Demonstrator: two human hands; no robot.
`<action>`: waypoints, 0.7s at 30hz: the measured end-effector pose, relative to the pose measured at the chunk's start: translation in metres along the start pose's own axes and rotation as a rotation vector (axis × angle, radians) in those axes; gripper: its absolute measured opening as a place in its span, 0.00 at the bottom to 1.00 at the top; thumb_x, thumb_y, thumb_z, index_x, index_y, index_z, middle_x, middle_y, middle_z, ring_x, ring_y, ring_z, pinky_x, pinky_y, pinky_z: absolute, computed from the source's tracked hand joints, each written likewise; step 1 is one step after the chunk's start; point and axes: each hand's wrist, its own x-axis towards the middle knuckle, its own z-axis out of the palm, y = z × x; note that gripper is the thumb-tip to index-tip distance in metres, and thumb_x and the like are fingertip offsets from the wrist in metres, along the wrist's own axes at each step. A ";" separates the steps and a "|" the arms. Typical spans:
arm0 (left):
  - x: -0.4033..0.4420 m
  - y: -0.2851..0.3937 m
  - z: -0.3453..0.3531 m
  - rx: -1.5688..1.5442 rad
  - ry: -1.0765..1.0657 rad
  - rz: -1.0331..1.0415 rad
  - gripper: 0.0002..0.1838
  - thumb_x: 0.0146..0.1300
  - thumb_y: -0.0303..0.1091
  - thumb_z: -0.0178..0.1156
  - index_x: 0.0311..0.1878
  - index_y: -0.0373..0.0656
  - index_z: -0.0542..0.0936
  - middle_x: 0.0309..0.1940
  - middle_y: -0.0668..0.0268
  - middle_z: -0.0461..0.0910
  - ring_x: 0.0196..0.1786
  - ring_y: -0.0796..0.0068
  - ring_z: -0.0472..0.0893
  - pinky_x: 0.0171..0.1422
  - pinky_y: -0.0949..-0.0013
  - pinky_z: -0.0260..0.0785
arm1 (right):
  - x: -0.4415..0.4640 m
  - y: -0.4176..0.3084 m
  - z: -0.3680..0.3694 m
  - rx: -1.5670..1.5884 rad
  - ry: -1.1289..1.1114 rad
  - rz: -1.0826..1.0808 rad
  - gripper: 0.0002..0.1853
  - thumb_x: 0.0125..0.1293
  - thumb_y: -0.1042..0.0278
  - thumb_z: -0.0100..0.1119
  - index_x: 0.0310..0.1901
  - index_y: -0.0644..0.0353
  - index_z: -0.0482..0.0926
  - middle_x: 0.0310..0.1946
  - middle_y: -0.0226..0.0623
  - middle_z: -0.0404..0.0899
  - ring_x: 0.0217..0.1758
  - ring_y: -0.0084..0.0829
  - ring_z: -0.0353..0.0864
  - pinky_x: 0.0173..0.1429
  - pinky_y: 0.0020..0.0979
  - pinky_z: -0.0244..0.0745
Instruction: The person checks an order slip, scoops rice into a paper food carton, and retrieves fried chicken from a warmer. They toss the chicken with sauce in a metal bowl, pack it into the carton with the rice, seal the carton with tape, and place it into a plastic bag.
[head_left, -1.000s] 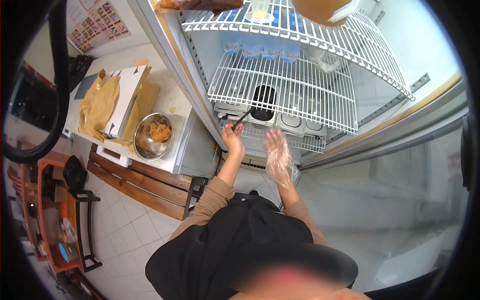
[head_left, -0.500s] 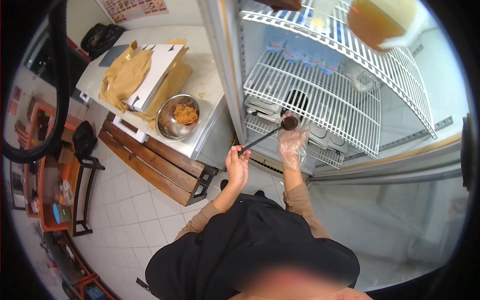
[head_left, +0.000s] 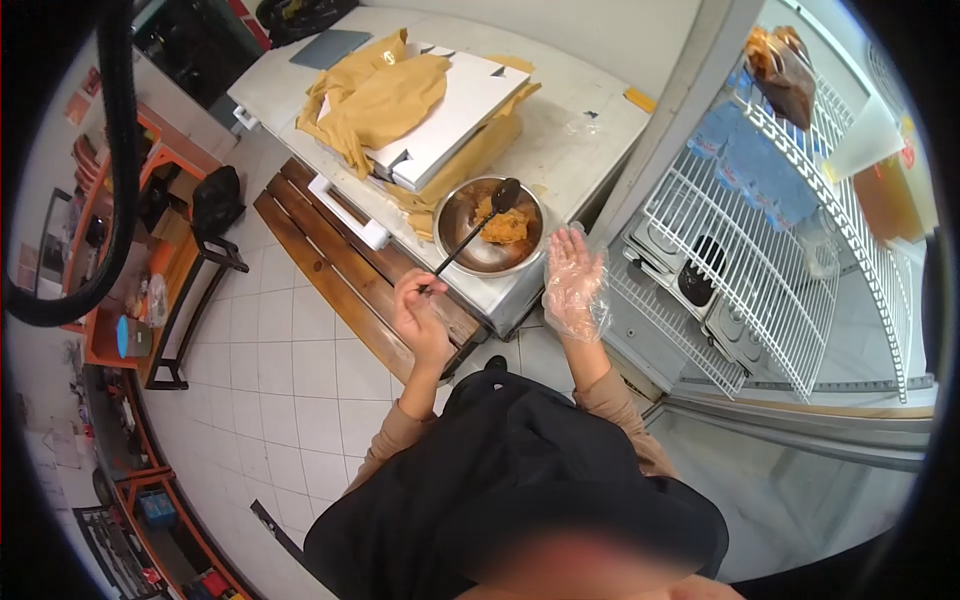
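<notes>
My left hand is closed on the handle end of a long black ladle. The ladle's dark round head is over a steel mixing bowl, which stands at the near corner of the white-topped counter. Inside the bowl lies a piece of orange-brown fried chicken. My right hand wears a clear plastic glove and is held palm up, fingers stretched out, just right of the bowl. Nothing solid shows in it.
Brown paper and white flat boxes are stacked on the counter. A wooden bench stands in front. To the right, an open fridge has wire shelves, several lidded metal containers and bottled water.
The view has swung from the fridge to the counter. Both hands have moved away from the fridge shelves, and the ladle has gone from above my right hand to over the bowl.
</notes>
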 end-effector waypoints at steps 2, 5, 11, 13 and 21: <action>0.011 -0.007 -0.011 0.543 -0.271 0.237 0.14 0.62 0.35 0.41 0.33 0.33 0.70 0.32 0.60 0.69 0.30 0.75 0.72 0.38 0.74 0.66 | 0.003 0.003 -0.006 -0.016 0.007 -0.015 0.31 0.61 0.48 0.32 0.53 0.72 0.54 0.53 0.52 0.54 0.60 0.42 0.51 0.65 0.35 0.45; 0.017 -0.006 -0.017 0.593 -0.321 0.317 0.10 0.60 0.30 0.44 0.30 0.33 0.72 0.31 0.59 0.70 0.30 0.72 0.73 0.35 0.73 0.67 | 0.002 -0.001 -0.018 -0.072 0.066 -0.089 0.29 0.61 0.47 0.33 0.49 0.70 0.60 0.48 0.50 0.61 0.57 0.41 0.56 0.64 0.35 0.46; 0.026 0.000 -0.024 0.694 -0.387 0.421 0.08 0.58 0.28 0.46 0.30 0.34 0.73 0.30 0.58 0.72 0.30 0.68 0.74 0.34 0.73 0.66 | 0.001 -0.011 -0.046 -0.033 0.141 -0.157 0.28 0.61 0.48 0.35 0.47 0.71 0.60 0.47 0.50 0.61 0.54 0.40 0.59 0.62 0.34 0.52; 0.027 0.003 -0.023 0.707 -0.373 0.440 0.08 0.57 0.28 0.47 0.30 0.34 0.73 0.30 0.58 0.72 0.31 0.67 0.74 0.34 0.73 0.66 | 0.001 -0.012 -0.050 -0.058 0.122 -0.170 0.28 0.61 0.48 0.35 0.47 0.70 0.60 0.46 0.50 0.61 0.54 0.40 0.60 0.61 0.34 0.53; 0.021 0.018 -0.013 0.691 -0.440 0.649 0.08 0.56 0.31 0.49 0.30 0.35 0.74 0.30 0.57 0.73 0.32 0.65 0.74 0.35 0.71 0.67 | -0.012 -0.015 -0.059 -0.123 0.156 -0.161 0.27 0.62 0.48 0.33 0.47 0.68 0.61 0.45 0.48 0.62 0.53 0.40 0.60 0.60 0.34 0.54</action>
